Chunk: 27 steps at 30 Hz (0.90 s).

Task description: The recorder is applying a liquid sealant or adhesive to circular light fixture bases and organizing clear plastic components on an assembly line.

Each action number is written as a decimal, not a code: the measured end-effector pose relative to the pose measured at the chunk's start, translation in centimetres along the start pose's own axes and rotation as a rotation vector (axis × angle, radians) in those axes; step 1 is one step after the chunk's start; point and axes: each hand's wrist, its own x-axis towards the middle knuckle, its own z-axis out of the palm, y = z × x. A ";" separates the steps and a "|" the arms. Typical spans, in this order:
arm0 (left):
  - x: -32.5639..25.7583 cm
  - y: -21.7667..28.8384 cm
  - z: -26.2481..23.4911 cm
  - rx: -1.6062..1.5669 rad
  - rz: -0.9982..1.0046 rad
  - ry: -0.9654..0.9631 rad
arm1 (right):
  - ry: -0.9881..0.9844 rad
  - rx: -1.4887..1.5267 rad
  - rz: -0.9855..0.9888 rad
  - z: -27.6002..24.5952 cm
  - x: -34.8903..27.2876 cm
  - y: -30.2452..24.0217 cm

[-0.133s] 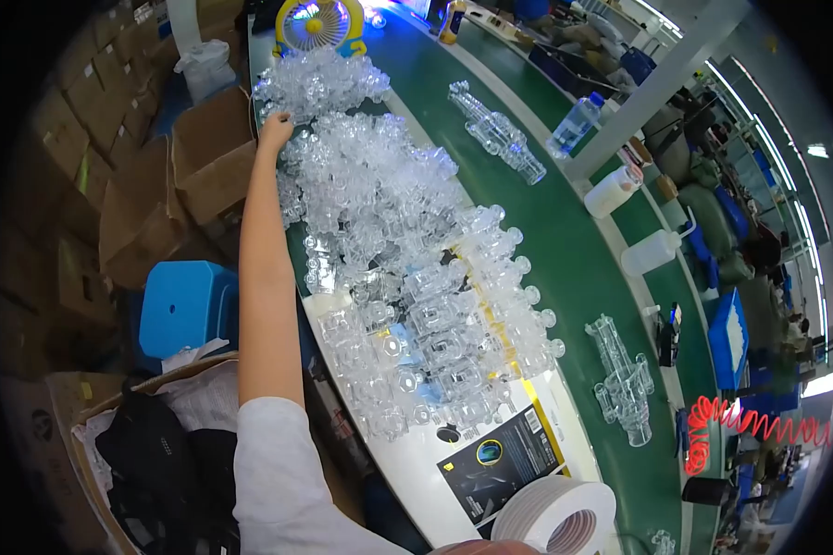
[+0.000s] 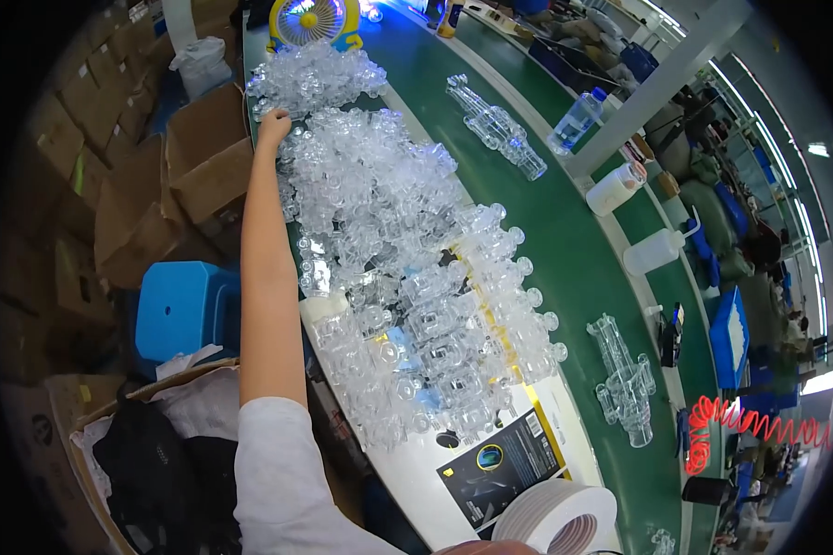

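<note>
A bare left hand (image 2: 275, 125) is resting at the far left, fingers curling, grip unclear, beside heaped clear, knobbly plastic pieces (image 2: 370, 176) lying along a long green table (image 2: 565, 250). If tangled, tugged pieces could be dragging neighbours over the left edge.

A slight shift of the head view, with the left hand (image 2: 274, 126) marginally higher in it

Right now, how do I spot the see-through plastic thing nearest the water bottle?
On the green table, look between the big clear heap and the blue-capped bottle. A long clear part lies there by itself, farther up the table than the other loose parts.
</note>
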 end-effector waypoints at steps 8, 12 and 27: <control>-0.7 -0.8 3.2 -0.222 -0.062 -0.145 | -0.117 -0.841 0.460 -4.4 -2.0 -6.1; 0.3 -2.1 1.2 -0.271 -0.120 -0.141 | -0.031 -0.745 0.591 -3.7 0.5 -8.6; -2.1 1.1 1.4 -0.454 -0.173 -0.228 | 0.018 -0.870 0.455 -7.5 2.8 -7.3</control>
